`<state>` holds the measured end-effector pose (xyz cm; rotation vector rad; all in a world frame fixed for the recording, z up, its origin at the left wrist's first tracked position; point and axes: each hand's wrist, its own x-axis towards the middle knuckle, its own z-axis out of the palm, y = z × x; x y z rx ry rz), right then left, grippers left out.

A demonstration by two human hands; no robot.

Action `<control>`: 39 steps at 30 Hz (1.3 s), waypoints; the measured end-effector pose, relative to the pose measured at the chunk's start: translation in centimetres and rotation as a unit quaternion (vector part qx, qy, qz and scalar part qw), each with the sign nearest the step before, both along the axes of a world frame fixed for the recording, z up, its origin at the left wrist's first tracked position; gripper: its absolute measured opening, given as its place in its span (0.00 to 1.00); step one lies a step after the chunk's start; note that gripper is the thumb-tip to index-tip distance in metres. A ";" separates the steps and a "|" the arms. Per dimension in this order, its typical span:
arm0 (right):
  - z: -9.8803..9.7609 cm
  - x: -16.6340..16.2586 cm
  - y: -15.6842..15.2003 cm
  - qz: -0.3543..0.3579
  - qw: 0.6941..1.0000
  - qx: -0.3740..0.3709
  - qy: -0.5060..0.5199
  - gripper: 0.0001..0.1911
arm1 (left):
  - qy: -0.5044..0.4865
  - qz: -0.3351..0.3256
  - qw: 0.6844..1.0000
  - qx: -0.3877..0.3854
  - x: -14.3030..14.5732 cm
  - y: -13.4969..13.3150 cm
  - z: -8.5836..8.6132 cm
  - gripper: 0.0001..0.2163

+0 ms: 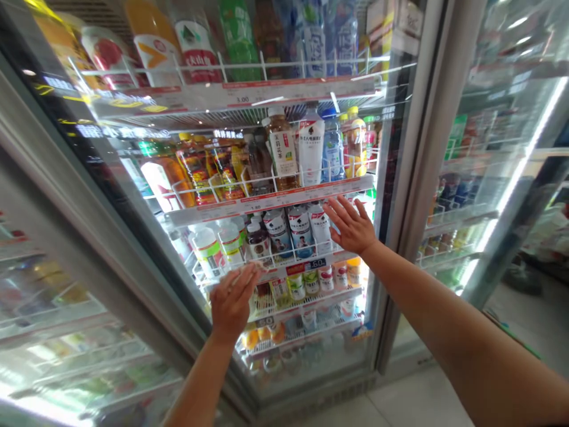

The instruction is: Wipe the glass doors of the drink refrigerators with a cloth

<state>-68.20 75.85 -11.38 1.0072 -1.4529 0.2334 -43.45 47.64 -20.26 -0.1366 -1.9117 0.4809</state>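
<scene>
- Pale floor tiles ran along the foot of a row of glass-fronted drinks coolers, with one cooler to your left and another to your right.
- Straight ahead of you stood the middle cooler's glass door, set in a grey metal frame, with bright reflections across its upper part and stocked shelves showing through it.
- Your right hand was open, its fingers spread and its palm toward the glass; you held nothing in it. Whether it touched the pane, you could not tell from this view.
- Seen through the glass, a white-labelled bottle was just beside those fingertips, at the end of a row with two blue-and-white bottles.
- Your left hand was lower, its fingers stretched out and close together, with nothing visible in its grasp; contact with the glass was unclear there too.
- Near its fingertips you saw a dark bottle with a white cap, and farther left, clear bottles with green-and-pink labels.
- Below, small cans lined another shelf; above your hands stood a brown tea bottle.
</scene>
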 end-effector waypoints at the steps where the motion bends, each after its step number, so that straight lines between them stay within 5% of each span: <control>1: 0.0 0.0 0.0 0.000 1.000 0.001 -0.004 0.37 | 0.017 0.005 1.000 0.014 -0.2 0.1 0.1 0.32; 6: -0.1 -0.2 0.0 -0.001 1.000 0.001 -0.003 0.37 | -0.040 -0.036 0.999 0.000 -1.1 2.1 -0.1 0.29; 13: 0.1 0.2 0.0 -0.007 1.000 -0.004 0.017 0.38 | 0.058 -0.045 0.994 0.079 -3.3 2.6 4.9 0.29; 19: -0.1 -0.1 0.0 0.000 1.000 0.006 -0.007 0.38 | 0.017 -0.070 0.997 0.018 -3.6 4.2 5.2 0.27; 26: -0.4 -0.3 0.0 0.005 0.999 0.006 -0.038 0.38 | 0.115 -0.066 0.987 0.093 -4.9 3.3 11.4 0.25; 31: -0.1 -0.2 0.0 0.005 1.000 0.008 -0.019 0.38 | 0.056 -0.048 0.997 -0.008 -5.6 3.5 13.8 0.25; 34: -0.1 -0.2 0.1 0.004 1.000 0.005 -0.012 0.38 | 0.067 -0.048 0.997 0.010 -5.9 3.6 16.0 0.24; 39: -0.3 -0.3 0.0 0.010 0.999 0.008 -0.033 0.38 | 0.079 -0.075 0.994 0.025 -6.9 4.7 16.7 0.23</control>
